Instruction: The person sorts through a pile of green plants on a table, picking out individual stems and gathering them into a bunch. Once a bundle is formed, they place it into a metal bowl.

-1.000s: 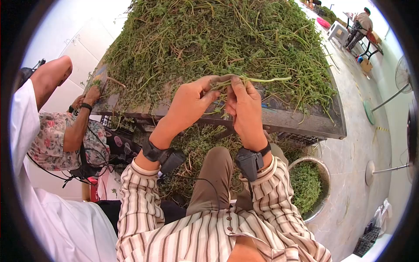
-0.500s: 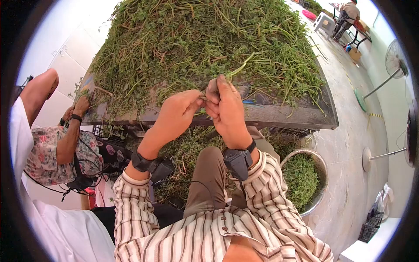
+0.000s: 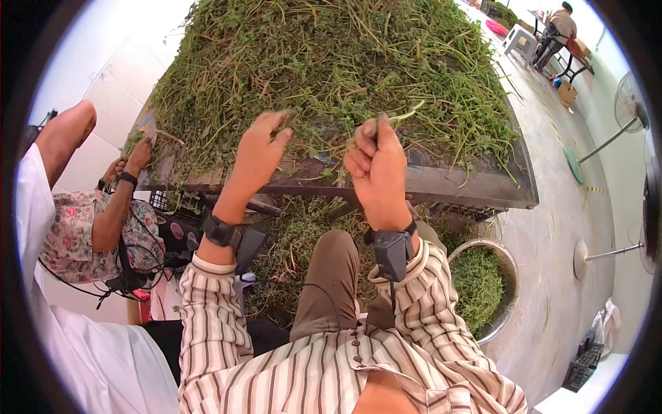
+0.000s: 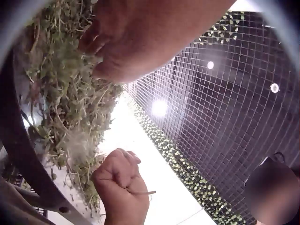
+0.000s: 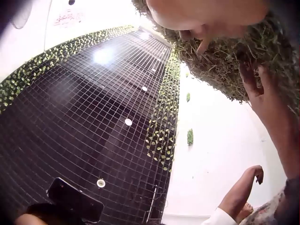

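My right hand (image 3: pixel 378 172) grips a thin green stem (image 3: pixel 408 112) between thumb and curled fingers, and its pale end sticks out to the upper right. The left wrist view also shows this right hand (image 4: pixel 121 180) as a fist with a short stem end (image 4: pixel 143 192) jutting out. Apart from it on the left, my left hand (image 3: pixel 255 153) hovers above the near edge of the herb heap (image 3: pixel 324 62), its thumb and dark, soiled fingers parted. In the right wrist view the left hand (image 5: pixel 269 105) reaches toward the greens.
The heap covers a dark table (image 3: pixel 476 185); more greens lie below it. A metal basin (image 3: pixel 512 276) of greens stands by my right knee. At left, another person's hand (image 3: pixel 140 155) works at the table corner. Standing fans (image 3: pixel 627 110) are at the right.
My hands were together on the stem and have since moved apart, the left one up and to the left. The right hand still holds the green stem.
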Tool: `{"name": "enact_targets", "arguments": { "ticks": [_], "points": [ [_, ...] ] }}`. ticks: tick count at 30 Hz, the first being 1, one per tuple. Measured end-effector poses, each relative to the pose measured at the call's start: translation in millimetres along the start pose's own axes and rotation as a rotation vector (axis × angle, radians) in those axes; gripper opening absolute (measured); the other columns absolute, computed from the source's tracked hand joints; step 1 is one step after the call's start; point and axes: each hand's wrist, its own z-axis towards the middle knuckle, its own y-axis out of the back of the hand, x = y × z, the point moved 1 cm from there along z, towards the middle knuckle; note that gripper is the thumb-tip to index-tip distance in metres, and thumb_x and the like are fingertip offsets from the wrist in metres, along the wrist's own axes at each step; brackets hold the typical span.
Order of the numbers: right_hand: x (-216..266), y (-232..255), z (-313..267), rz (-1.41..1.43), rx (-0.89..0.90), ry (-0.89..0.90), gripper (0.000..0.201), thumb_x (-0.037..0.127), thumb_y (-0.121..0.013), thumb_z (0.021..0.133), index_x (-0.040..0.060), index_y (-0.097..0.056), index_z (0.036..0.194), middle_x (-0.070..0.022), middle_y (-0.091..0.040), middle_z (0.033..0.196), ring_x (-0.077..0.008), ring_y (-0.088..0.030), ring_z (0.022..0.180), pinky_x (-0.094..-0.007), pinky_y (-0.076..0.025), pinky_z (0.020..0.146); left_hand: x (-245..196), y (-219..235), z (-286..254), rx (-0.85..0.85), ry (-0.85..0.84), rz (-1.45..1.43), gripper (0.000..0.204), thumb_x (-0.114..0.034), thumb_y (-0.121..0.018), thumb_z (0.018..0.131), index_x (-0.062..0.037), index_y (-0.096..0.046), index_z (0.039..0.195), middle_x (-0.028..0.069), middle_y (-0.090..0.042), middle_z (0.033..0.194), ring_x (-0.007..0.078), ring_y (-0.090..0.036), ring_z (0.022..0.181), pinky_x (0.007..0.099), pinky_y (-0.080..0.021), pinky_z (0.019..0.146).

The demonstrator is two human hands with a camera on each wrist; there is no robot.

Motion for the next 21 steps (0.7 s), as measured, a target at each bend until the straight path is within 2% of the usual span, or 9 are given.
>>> {"name": "enact_targets", "arguments": {
  "ticks": [2,3,5,8,9,13,16,19,21],
  "points": [
    [5,2,0,0.020,-0.033,0.043,0.027,0.028,-0.037,0.097,0.0108,-0.043,0.077,0.0032,-0.034,0.059,-0.0069,-0.026,0.046,-0.0229,-0.025,0.042,-14,-3,4,-0.072,-0.119,0.183,0.037,-0.011,-0.053,0.085,-0.0064,-0.053,0.121,0.0140,-0.053,0.120,0.0207,-0.055,0.098,0.0295,-0.045,0.078],
    [7,1,-1,0.014,-0.049,0.046,0.027,0.028,-0.038,0.097,0.0105,-0.044,0.078,0.0031,-0.035,0.060,-0.0070,-0.027,0.047,-0.0226,-0.026,0.043,-13,-6,9,-0.073,-0.117,0.181,0.037,-0.011,-0.053,0.085,-0.0064,-0.053,0.121,0.0140,-0.053,0.120,0.0207,-0.055,0.098,0.0295,-0.045,0.078],
    [8,2,-2,0.019,-0.052,0.045,0.027,0.028,-0.038,0.097,0.0101,-0.044,0.079,0.0029,-0.035,0.060,-0.0071,-0.028,0.047,-0.0229,-0.026,0.043,-8,-13,25,0.095,-0.265,0.265,0.049,-0.011,-0.055,0.082,-0.0111,-0.045,0.130,0.0147,-0.039,0.134,0.0269,-0.049,0.110,0.0351,-0.046,0.082],
    [5,2,-1,0.031,-0.050,0.037,0.026,0.028,-0.038,0.097,0.0095,-0.045,0.080,0.0026,-0.036,0.061,-0.0073,-0.028,0.047,-0.0234,-0.027,0.043,-6,-39,41,0.124,-0.453,0.386,0.053,-0.011,-0.058,0.079,-0.0120,-0.044,0.131,0.0158,-0.040,0.133,0.0322,-0.046,0.115,0.0389,-0.043,0.090],
    [5,2,0,0.038,-0.047,0.031,0.026,0.028,-0.039,0.098,0.0092,-0.046,0.081,0.0025,-0.036,0.061,-0.0073,-0.028,0.048,-0.0237,-0.027,0.043,-9,-46,45,0.192,-0.378,0.321,0.053,-0.014,-0.060,0.078,-0.0119,-0.046,0.129,0.0171,-0.042,0.129,0.0350,-0.042,0.119,0.0400,-0.037,0.097],
    [4,1,0,0.029,-0.050,0.020,0.026,0.028,-0.039,0.097,0.0091,-0.046,0.082,0.0024,-0.037,0.062,-0.0075,-0.028,0.048,-0.0241,-0.027,0.044,-2,-58,53,0.323,-0.210,0.199,0.050,-0.018,-0.060,0.077,-0.0058,-0.048,0.124,0.0206,-0.042,0.124,0.0375,-0.045,0.111,0.0400,-0.039,0.093],
    [4,1,0,0.023,-0.066,0.005,0.026,0.029,-0.039,0.097,0.0093,-0.046,0.081,0.0022,-0.037,0.062,-0.0077,-0.028,0.049,-0.0240,-0.027,0.045,16,-49,56,0.250,-0.171,0.270,0.042,-0.015,-0.060,0.076,-0.0005,-0.050,0.115,0.0203,-0.047,0.112,0.0373,-0.049,0.102,0.0407,-0.041,0.086],
    [7,2,0,0.013,-0.055,-0.009,0.026,0.029,-0.040,0.097,0.0097,-0.046,0.081,0.0022,-0.038,0.062,-0.0076,-0.028,0.049,-0.0242,-0.027,0.045,30,-32,48,0.041,-0.226,0.263,0.033,-0.005,-0.055,0.073,0.0044,-0.053,0.105,0.0196,-0.049,0.098,0.0359,-0.050,0.092,0.0401,-0.042,0.081],
    [8,4,1,0.012,-0.045,-0.006,0.025,0.028,-0.040,0.097,0.0102,-0.046,0.081,0.0023,-0.037,0.062,-0.0076,-0.029,0.049,-0.0245,-0.027,0.045,32,-19,43,-0.006,-0.198,0.230,0.033,-0.005,-0.055,0.073,0.0046,-0.054,0.104,0.0192,-0.049,0.099,0.0355,-0.050,0.091,0.0395,-0.042,0.080]
  ]
}}
